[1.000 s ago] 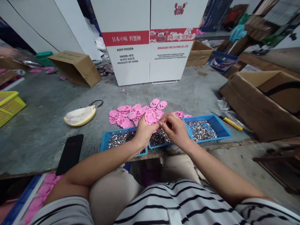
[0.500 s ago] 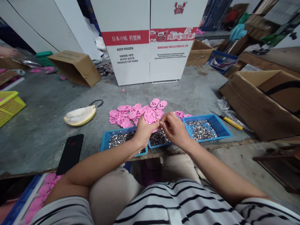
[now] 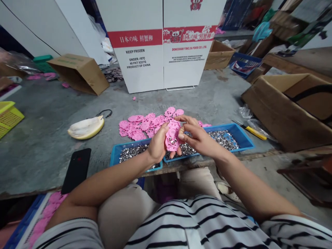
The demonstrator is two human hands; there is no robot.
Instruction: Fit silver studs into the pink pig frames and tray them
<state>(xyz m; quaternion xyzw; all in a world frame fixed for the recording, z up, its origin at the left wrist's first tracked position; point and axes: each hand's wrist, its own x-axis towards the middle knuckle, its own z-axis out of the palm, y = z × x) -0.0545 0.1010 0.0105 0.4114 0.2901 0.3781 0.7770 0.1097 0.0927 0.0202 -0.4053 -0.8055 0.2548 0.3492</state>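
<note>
Our two hands, close together in front of us.
Our left hand point(image 3: 157, 145) is closed in a grip, its thumb uppermost; our right hand point(image 3: 199, 136) faces it, loosely curled, the thumb pointing toward the left. Our left forearm point(image 3: 116, 175) and right forearm point(image 3: 245, 181), both bare, slant forward and inward from either side.
</note>
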